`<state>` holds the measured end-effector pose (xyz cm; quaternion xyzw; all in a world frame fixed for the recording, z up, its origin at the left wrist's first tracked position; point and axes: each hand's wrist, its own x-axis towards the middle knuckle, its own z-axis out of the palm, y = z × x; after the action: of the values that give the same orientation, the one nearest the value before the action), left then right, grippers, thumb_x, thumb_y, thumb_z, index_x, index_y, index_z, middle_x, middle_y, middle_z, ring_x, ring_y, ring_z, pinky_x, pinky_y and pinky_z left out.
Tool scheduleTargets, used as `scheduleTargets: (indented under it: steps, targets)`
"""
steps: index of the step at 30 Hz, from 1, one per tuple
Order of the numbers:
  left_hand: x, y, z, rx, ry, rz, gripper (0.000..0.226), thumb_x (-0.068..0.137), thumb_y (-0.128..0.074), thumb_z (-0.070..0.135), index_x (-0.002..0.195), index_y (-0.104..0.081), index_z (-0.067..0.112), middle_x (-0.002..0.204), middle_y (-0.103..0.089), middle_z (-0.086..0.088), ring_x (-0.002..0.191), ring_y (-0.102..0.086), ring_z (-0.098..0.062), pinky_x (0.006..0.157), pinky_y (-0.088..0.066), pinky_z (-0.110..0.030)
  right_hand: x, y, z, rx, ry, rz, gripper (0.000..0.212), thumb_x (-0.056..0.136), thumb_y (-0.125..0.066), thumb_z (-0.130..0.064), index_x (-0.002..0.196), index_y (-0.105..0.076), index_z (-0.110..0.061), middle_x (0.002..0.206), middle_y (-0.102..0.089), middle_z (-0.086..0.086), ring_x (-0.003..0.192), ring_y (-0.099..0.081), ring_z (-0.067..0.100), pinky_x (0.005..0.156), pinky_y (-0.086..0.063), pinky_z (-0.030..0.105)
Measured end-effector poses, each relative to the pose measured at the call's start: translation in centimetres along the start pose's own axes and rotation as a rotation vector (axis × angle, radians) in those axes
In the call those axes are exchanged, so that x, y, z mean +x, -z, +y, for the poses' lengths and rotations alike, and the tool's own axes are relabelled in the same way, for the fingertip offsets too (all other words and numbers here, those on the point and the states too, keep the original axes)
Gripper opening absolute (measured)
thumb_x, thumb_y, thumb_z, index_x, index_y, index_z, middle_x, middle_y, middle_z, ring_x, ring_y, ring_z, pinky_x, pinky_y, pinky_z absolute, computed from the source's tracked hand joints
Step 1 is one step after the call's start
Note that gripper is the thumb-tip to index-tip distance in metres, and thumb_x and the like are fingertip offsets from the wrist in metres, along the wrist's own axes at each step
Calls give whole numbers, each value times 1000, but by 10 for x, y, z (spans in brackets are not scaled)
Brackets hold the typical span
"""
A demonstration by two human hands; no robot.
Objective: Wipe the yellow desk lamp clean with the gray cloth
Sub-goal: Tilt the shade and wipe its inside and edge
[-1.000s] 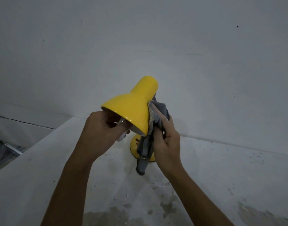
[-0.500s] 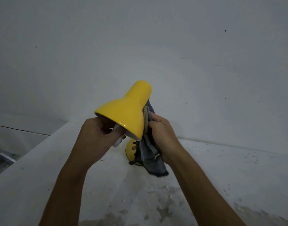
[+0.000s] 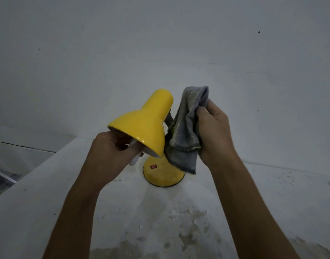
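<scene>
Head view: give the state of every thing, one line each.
yellow desk lamp: shade tilted, base standing on table
gray cloth: bunched, hanging beside shade
left hand: grip on shade rim
right hand: grip on gray cloth
table: stained

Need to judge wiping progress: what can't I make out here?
Head view:
- Lamp neck: mostly hidden behind gray cloth and shade.
- Shade's inside: mostly covered by left hand.
- Right hand fingertips: buried in the cloth.
- Red switch on base: too small to read.

Bare grey wall [image 3: 160, 34]; stained white tabletop [image 3: 179, 212]; dim light.
</scene>
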<state>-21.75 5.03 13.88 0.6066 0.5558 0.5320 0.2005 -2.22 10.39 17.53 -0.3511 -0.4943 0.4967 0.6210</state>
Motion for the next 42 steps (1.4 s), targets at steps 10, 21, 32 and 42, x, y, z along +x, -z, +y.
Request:
scheduleTargets:
  steps: [10,21,32,42]
  targets:
    - [0,7,-3,-9,-3,23,28,63,-64,52,64,-71,24,63,-74,1,67,-74,-16,76,-58,-52,-23,-19,93,-437,305,-182,23,95,-39,-10,99,-61,-11,89,-62,9,83,-59,27,73,-52,44]
    - [2,2,1,39,-80,10,31,67,-63,55,47,-62,32,51,-66,3,60,-69,-15,66,-57,-42,-17,-21,66,-96,-195,-373,26,99,-44,-3,110,-68,-10,101,-72,16,93,-69,29,84,-58,44]
    - [0,-1,3,77,-82,8,24,73,-64,50,54,-68,36,60,-72,7,65,-72,-9,70,-59,-40,-55,-2,22,-475,65,-247,22,97,-46,-8,106,-64,-14,100,-65,13,91,-62,30,81,-55,51]
    - [-1,2,7,185,-63,-19,15,57,-53,17,43,-55,17,40,-55,7,41,-45,-8,47,-34,-19,-95,-35,24,-1039,581,-85,73,80,-56,3,143,-39,-29,133,-45,9,106,-55,29,72,-57,40]
